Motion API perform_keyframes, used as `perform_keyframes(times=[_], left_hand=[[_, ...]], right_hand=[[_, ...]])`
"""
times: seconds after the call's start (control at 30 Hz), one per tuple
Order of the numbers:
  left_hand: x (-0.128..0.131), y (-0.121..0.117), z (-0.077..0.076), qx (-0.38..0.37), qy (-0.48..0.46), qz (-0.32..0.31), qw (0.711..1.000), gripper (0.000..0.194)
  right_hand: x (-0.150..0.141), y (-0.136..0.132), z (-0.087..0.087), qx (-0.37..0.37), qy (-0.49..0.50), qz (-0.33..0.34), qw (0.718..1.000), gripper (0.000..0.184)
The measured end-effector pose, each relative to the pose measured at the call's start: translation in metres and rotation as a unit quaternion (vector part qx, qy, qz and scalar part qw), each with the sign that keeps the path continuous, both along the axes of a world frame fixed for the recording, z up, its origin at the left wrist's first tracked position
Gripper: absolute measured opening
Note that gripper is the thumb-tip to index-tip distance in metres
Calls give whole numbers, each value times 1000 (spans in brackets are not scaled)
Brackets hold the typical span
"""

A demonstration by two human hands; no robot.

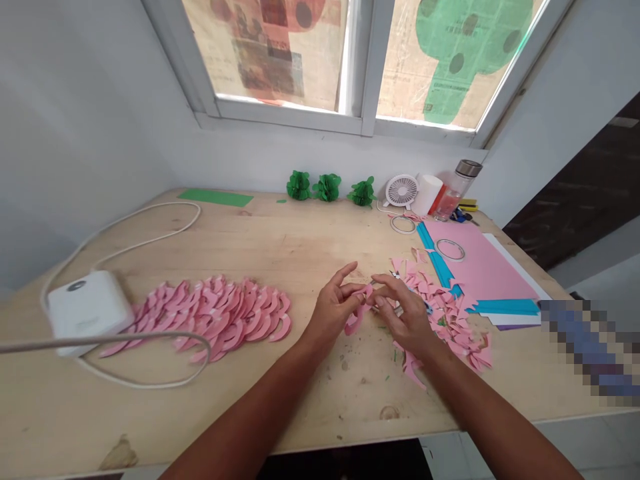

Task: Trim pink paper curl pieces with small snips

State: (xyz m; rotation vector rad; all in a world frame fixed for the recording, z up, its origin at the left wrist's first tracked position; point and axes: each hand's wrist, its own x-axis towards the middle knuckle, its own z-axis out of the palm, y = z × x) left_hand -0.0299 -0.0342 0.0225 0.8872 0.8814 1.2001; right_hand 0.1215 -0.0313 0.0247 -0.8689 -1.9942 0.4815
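Between my hands is a small curved pink paper piece point(354, 323), hanging a little above the table. My left hand point(334, 305) pinches it between thumb and finger, with the index finger raised. From the other side, the thumb and fingertips of my right hand point(406, 313) close on its upper edge. Something thin and grey shows by the right fingers, too hidden to name. Pink paper scraps point(463, 327) lie heaped beside and behind my right hand. To the left, many curved pink paper pieces point(230, 313) are spread in overlapping rows.
A white box with a cable point(90, 307) stands at the left. Green paper ornaments point(327, 187), a small fan point(401, 192) and a glass bottle point(456, 190) line the wall. Pink sheets point(493, 267), blue strips point(505, 307) and a tape roll point(451, 249) lie right; a green strip point(215, 197) lies back left.
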Motion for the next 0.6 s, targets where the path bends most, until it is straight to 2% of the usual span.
perform_keyframes(times=[0.3,0.47,0.6], left_hand=[[-2,2,0,-20,0,54,998,74],[-1,2,0,4,34,93,995,69],[-1,3,-1,27,63,127,990,64]], right_hand=[[0,3,-5,-58,42,12,997,29],[-1,4,-5,-145,101,17,984,27],[-1,6,-3,-171,96,25,980,24]])
